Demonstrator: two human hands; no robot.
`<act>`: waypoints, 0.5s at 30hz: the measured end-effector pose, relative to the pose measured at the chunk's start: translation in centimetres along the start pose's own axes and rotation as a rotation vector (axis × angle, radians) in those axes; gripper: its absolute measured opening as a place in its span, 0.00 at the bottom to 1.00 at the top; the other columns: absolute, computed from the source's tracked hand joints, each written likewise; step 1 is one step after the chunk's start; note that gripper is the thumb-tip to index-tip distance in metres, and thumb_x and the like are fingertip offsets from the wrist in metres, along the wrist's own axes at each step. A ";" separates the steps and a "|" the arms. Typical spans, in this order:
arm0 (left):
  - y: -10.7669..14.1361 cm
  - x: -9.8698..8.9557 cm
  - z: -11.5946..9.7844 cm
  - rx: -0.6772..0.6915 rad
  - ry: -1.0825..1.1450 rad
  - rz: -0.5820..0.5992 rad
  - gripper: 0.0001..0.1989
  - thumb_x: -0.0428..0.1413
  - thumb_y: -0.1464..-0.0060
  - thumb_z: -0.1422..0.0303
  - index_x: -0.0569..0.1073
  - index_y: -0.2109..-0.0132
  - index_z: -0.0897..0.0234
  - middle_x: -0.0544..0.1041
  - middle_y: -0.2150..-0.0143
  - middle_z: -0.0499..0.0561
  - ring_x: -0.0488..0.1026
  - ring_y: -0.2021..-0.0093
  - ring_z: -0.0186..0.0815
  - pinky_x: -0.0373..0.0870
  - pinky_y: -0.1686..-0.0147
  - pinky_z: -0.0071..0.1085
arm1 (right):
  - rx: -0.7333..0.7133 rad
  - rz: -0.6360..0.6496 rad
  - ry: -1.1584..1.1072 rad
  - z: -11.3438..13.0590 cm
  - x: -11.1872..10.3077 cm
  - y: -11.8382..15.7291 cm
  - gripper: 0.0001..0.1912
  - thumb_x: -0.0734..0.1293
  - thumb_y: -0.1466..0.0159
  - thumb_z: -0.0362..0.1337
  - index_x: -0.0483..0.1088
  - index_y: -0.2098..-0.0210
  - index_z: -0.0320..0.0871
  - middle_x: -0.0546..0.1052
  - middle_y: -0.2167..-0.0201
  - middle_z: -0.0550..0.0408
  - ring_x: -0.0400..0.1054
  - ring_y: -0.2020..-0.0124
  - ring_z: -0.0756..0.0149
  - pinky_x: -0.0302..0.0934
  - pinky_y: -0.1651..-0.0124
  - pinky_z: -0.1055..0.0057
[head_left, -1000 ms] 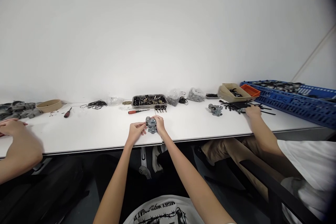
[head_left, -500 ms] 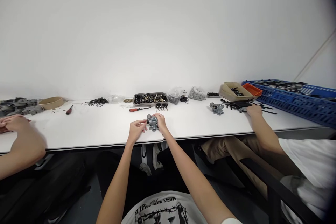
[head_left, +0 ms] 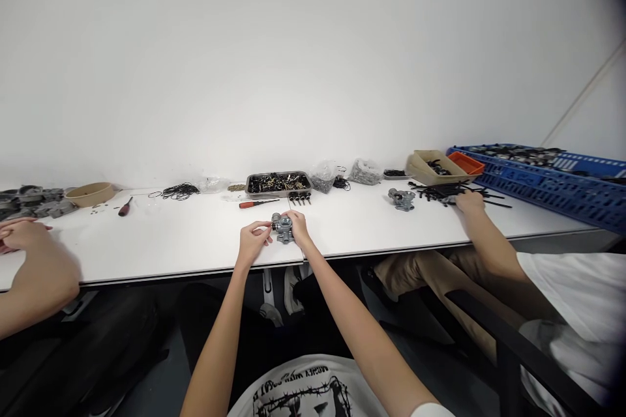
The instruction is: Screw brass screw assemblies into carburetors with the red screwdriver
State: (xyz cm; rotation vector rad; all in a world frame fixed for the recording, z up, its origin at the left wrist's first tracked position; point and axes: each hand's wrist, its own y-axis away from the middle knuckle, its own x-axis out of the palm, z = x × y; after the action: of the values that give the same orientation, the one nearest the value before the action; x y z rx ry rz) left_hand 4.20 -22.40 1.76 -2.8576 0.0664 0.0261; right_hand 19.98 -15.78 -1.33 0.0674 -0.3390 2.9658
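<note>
A grey metal part is held over the front of the white table, between my two hands. My right hand grips it from the right side. At its left side, the thumb and fingertips of my left hand are pinched together against it; whatever small piece they hold is too small to make out. Behind the hands lie a red-handled screwdriver and several short black parts, in front of a metal tray of black and brass pieces.
Co-workers' hands are at both sides. A beige bowl, dark screwdriver and black rings are left. Rightward are plastic bags, another metal part, a beige bin and blue crate.
The view has shifted slightly, so the table items appear a little further left. My hands keep the same hold on the metal part.
</note>
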 end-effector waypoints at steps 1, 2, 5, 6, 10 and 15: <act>0.0 0.0 0.0 0.003 0.000 0.000 0.20 0.63 0.55 0.58 0.77 0.60 0.71 0.75 0.79 0.53 0.70 0.79 0.31 0.66 0.78 0.25 | 0.000 0.002 -0.004 0.0 0.0 0.0 0.18 0.65 0.33 0.43 0.68 0.48 0.39 0.71 0.49 0.48 0.69 0.53 0.61 0.68 0.52 0.60; 0.0 0.0 0.0 0.005 0.001 -0.001 0.20 0.63 0.55 0.59 0.77 0.60 0.71 0.75 0.79 0.52 0.70 0.80 0.30 0.66 0.77 0.25 | -0.001 0.006 -0.009 0.0 0.0 0.0 0.18 0.65 0.33 0.43 0.68 0.48 0.39 0.71 0.49 0.48 0.69 0.53 0.61 0.68 0.52 0.60; 0.0 -0.1 0.0 0.005 0.004 -0.007 0.19 0.62 0.55 0.59 0.77 0.60 0.72 0.74 0.80 0.52 0.69 0.80 0.30 0.66 0.77 0.25 | -0.013 0.030 -0.030 0.2 0.0 0.1 0.18 0.65 0.33 0.43 0.68 0.49 0.38 0.72 0.51 0.49 0.69 0.54 0.61 0.68 0.53 0.61; 0.1 -0.2 0.0 0.004 0.006 -0.009 0.19 0.62 0.55 0.59 0.77 0.60 0.72 0.74 0.80 0.52 0.69 0.81 0.30 0.66 0.77 0.25 | -0.020 0.042 -0.039 0.3 0.0 0.1 0.17 0.65 0.32 0.44 0.68 0.49 0.38 0.72 0.52 0.49 0.70 0.54 0.62 0.68 0.53 0.61; 0.2 -0.2 -0.1 0.001 0.012 -0.026 0.20 0.63 0.55 0.58 0.77 0.60 0.72 0.74 0.81 0.52 0.69 0.81 0.31 0.66 0.78 0.26 | -0.045 0.093 -0.092 0.8 0.0 0.3 0.15 0.64 0.33 0.44 0.72 0.58 0.37 0.75 0.60 0.51 0.70 0.60 0.66 0.67 0.56 0.65; 0.1 -0.3 0.3 0.001 0.029 -0.048 0.20 0.63 0.55 0.59 0.77 0.60 0.72 0.73 0.81 0.52 0.69 0.81 0.31 0.66 0.79 0.26 | -0.059 0.126 -0.148 1.3 0.2 0.6 0.14 0.64 0.42 0.44 0.76 0.68 0.41 0.78 0.65 0.52 0.70 0.62 0.63 0.64 0.59 0.69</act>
State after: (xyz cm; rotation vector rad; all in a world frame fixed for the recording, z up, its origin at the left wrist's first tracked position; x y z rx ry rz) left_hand 3.87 -22.43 1.46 -2.8573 0.0030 -0.0251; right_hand 19.70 -16.60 -0.18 0.2700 -0.4650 3.0797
